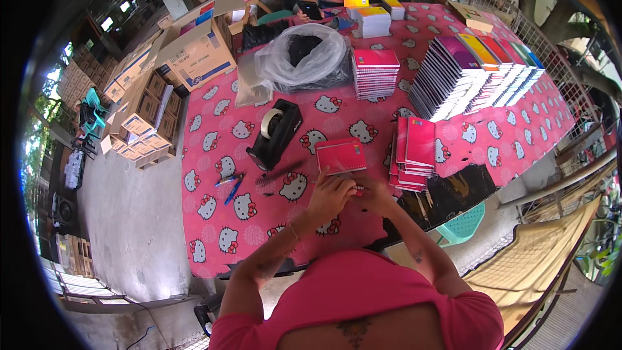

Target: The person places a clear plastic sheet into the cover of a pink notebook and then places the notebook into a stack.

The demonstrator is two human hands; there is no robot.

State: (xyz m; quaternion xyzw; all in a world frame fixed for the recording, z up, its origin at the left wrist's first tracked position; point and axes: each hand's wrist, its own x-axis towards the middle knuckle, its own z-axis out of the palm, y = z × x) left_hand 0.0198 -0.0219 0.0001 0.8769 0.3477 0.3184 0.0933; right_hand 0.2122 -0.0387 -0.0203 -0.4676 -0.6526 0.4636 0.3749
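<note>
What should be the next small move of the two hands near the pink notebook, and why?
Probably lift the small item pinched between the left hand and right hand toward the pink notebook. Both hands meet just below that notebook, which lies alone on the tablecloth, apart from the pink stack. What the fingers hold is too small to tell.

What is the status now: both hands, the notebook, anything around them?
Left hand and right hand together at near edge of pink notebook. Grip unclear. Tape dispenser left, notebook stack right.
</note>
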